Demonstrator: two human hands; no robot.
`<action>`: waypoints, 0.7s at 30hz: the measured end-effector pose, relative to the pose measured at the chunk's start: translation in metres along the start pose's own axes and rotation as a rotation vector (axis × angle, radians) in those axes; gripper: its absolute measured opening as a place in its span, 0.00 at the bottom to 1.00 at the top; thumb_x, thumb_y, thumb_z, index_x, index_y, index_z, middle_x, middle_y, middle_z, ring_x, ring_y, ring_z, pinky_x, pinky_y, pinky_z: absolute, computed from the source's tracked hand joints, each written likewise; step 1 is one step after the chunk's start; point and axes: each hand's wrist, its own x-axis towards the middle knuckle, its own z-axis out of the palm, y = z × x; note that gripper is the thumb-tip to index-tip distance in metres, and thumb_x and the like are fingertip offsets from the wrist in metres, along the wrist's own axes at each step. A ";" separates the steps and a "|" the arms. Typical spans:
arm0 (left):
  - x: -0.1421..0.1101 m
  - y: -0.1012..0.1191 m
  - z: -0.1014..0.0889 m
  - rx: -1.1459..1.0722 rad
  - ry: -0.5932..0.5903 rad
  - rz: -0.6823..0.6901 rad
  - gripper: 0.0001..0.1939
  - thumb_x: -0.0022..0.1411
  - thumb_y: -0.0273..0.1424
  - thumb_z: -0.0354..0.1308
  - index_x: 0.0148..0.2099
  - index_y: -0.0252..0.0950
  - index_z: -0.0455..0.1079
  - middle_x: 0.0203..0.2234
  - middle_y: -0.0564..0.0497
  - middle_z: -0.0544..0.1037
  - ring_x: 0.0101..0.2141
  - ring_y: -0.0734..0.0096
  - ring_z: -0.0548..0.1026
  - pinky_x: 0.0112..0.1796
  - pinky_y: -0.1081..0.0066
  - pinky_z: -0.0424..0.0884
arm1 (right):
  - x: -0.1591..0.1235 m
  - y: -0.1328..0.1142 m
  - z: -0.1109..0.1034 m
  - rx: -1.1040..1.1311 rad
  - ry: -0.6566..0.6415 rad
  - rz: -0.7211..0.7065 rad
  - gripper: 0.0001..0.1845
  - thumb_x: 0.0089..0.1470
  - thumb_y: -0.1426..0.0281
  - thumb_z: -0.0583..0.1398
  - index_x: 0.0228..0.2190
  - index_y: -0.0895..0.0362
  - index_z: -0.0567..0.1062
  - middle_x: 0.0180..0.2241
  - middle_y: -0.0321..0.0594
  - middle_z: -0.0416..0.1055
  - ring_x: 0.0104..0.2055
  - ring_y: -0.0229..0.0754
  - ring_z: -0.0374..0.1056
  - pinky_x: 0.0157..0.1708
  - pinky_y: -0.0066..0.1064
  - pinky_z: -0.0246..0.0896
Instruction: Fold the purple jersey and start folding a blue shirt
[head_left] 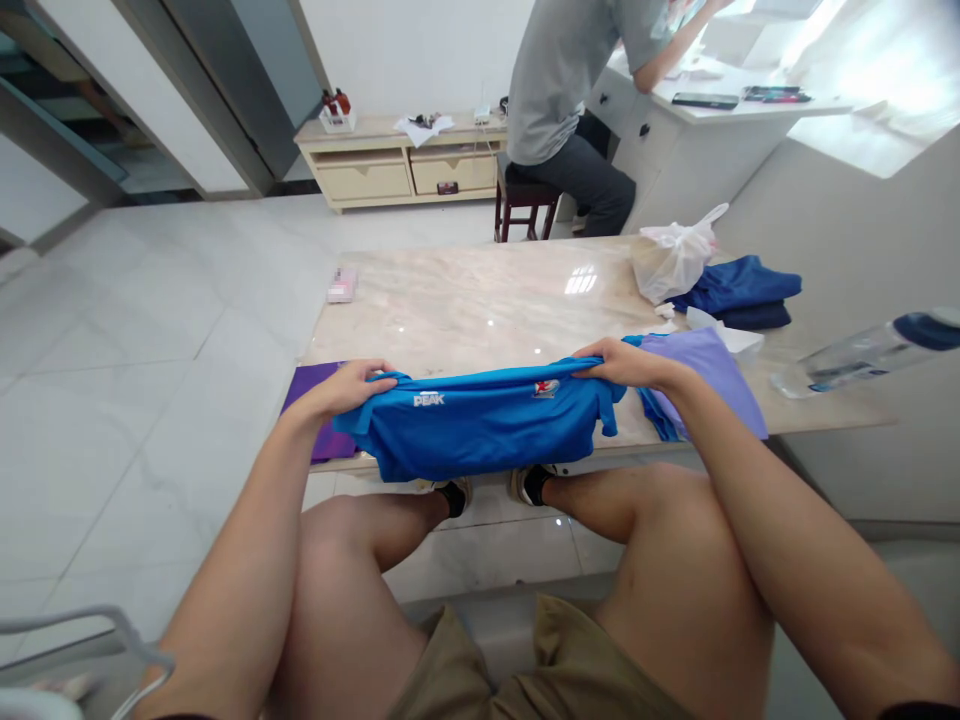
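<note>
A blue T-shirt (480, 425) with a white "PEAK" print and a small red and white logo is stretched sideways over the near edge of the table. My left hand (358, 385) pinches its upper left corner, thumb on top. At the upper right corner my right hand (622, 362) grips the same cloth. The shirt's lower part hangs toward my knees. Purple cloth (330, 440) lies beside my left hand, partly covered by it and the shirt. Under my right wrist is lavender cloth (709, 370), with more blue fabric showing at its left side.
The marble-patterned table (480, 300) bears a small pink packet (343, 285), a tied white plastic bag (679, 255), folded dark blue clothing (742, 290) and a clear bottle (862, 355) with a blue lid. Beyond it, a person (562, 90) sits on a stool at a white desk.
</note>
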 end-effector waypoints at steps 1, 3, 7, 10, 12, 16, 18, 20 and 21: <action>0.002 -0.004 0.000 0.011 -0.019 0.013 0.24 0.40 0.46 0.84 0.32 0.40 0.79 0.28 0.48 0.84 0.29 0.60 0.81 0.29 0.70 0.76 | 0.002 0.004 0.000 -0.021 -0.017 0.002 0.16 0.54 0.56 0.70 0.35 0.56 0.88 0.32 0.39 0.83 0.33 0.45 0.76 0.32 0.31 0.73; 0.010 -0.011 0.002 0.007 0.017 0.082 0.22 0.45 0.48 0.81 0.34 0.40 0.79 0.27 0.48 0.83 0.29 0.60 0.81 0.29 0.69 0.76 | 0.008 0.011 0.001 -0.054 0.035 -0.031 0.15 0.56 0.59 0.66 0.37 0.56 0.87 0.34 0.39 0.83 0.35 0.46 0.76 0.36 0.32 0.74; 0.035 -0.021 0.011 0.057 0.313 0.313 0.15 0.64 0.45 0.66 0.42 0.39 0.79 0.37 0.44 0.84 0.41 0.56 0.83 0.46 0.62 0.80 | 0.036 0.025 0.005 -0.166 0.472 -0.101 0.23 0.57 0.67 0.59 0.49 0.59 0.85 0.47 0.46 0.83 0.50 0.54 0.78 0.54 0.42 0.75; 0.049 -0.032 0.027 0.315 0.434 0.280 0.20 0.64 0.37 0.65 0.56 0.36 0.77 0.55 0.36 0.82 0.60 0.45 0.78 0.64 0.50 0.72 | 0.058 0.039 0.022 -0.429 0.659 0.008 0.39 0.55 0.69 0.63 0.67 0.66 0.72 0.63 0.60 0.74 0.65 0.64 0.69 0.68 0.52 0.65; 0.051 -0.041 0.044 0.547 0.400 0.197 0.33 0.64 0.35 0.66 0.68 0.32 0.70 0.68 0.29 0.73 0.70 0.38 0.68 0.70 0.44 0.64 | 0.068 0.050 0.041 -0.629 0.587 0.099 0.48 0.55 0.66 0.65 0.73 0.69 0.63 0.70 0.66 0.64 0.72 0.70 0.61 0.72 0.57 0.59; 0.045 -0.050 0.088 0.884 0.108 0.120 0.45 0.72 0.42 0.60 0.82 0.32 0.51 0.82 0.32 0.46 0.79 0.33 0.46 0.76 0.37 0.49 | 0.074 0.072 0.082 -0.836 0.215 0.171 0.48 0.65 0.53 0.61 0.76 0.64 0.59 0.78 0.62 0.51 0.80 0.69 0.48 0.77 0.58 0.48; 0.042 -0.050 0.107 0.966 0.016 0.115 0.45 0.75 0.46 0.56 0.84 0.35 0.46 0.83 0.38 0.39 0.80 0.34 0.38 0.76 0.35 0.41 | 0.074 0.078 0.095 -0.862 0.133 0.201 0.47 0.69 0.48 0.56 0.77 0.62 0.57 0.80 0.58 0.47 0.82 0.67 0.43 0.78 0.58 0.45; 0.041 -0.050 0.118 0.979 0.006 0.082 0.44 0.77 0.49 0.49 0.85 0.34 0.43 0.83 0.41 0.38 0.81 0.36 0.35 0.77 0.37 0.39 | 0.073 0.080 0.102 -0.884 0.192 0.194 0.46 0.73 0.47 0.50 0.78 0.63 0.57 0.81 0.56 0.42 0.83 0.67 0.39 0.79 0.60 0.42; 0.040 -0.050 0.120 0.969 0.022 0.053 0.44 0.78 0.50 0.45 0.85 0.33 0.42 0.83 0.40 0.38 0.81 0.37 0.36 0.77 0.38 0.40 | 0.073 0.080 0.104 -0.898 0.241 0.160 0.44 0.74 0.48 0.47 0.77 0.64 0.58 0.81 0.56 0.41 0.83 0.66 0.37 0.79 0.60 0.40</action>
